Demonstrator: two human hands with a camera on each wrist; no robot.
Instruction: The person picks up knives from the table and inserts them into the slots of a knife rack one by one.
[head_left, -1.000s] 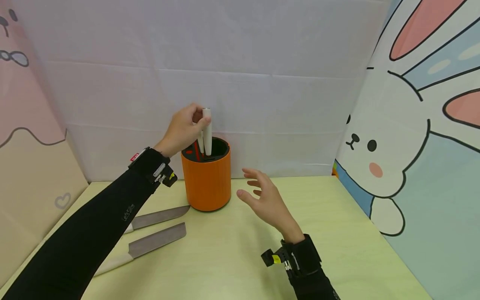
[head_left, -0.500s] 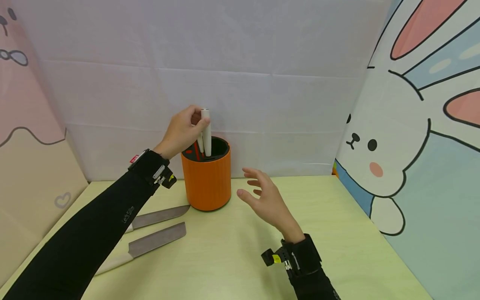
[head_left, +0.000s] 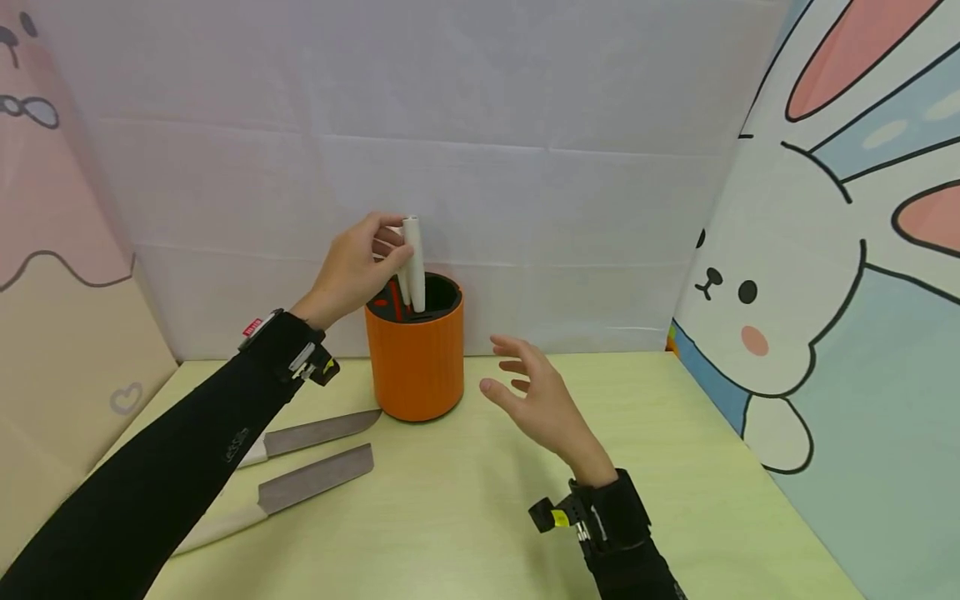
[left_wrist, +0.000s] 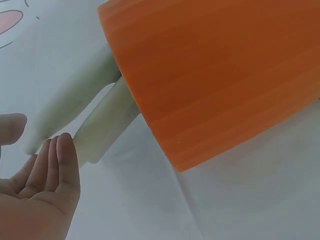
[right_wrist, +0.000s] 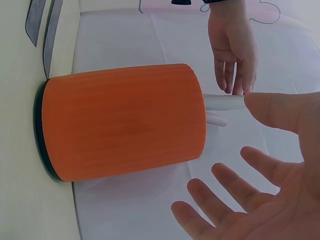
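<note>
So your left hand point(head_left: 352, 271) was up around the centre of the head view, right by two smooth white handles point(head_left: 415, 271) poking up out of the round orange ribbed block with a black top point(head_left: 416, 367). Thumb and fingers were apart, not clamped on anything; couldn't tell if the fingertips brushed a handle. Your right hand point(head_left: 536, 408) hung right of centre, fingers spread, holding nothing, near the block. Lower left of the frame, a pointed grey-bladed knife point(head_left: 322, 432) and a wide square-tipped grey blade with a white handle point(head_left: 317, 480) lay on the pale yellow-green table point(head_left: 450, 508).
</note>
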